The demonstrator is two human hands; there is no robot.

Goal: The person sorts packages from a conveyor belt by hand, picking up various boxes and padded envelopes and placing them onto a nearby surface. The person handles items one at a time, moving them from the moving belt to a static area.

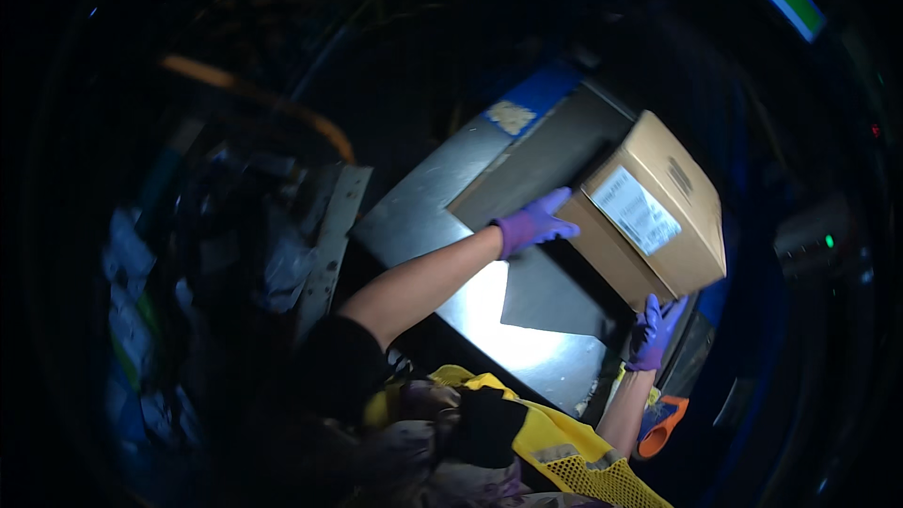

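A brown cardboard box (688, 190) is tilted over a metal work surface (423, 204), between my two hands. On one of its faces sits a white printed label (635, 210). My left hand (537, 224), in a purple glove, presses against the box's near left edge with the thumb and fingers spread. At the lower right corner my right hand (656, 333), gloved the same way, holds the box from beneath. The far side of the box is hidden. Under it, the metal surface carries a darker grey plate (557, 296).
An orange tape dispenser (659, 430) lies by my right forearm. Blue tape (529, 102) marks the surface's far edge. To the left, plastic-wrapped packages (130, 324) lie in the dark beyond a metal edge (331, 247). A green light (829, 241) glows on a device at right.
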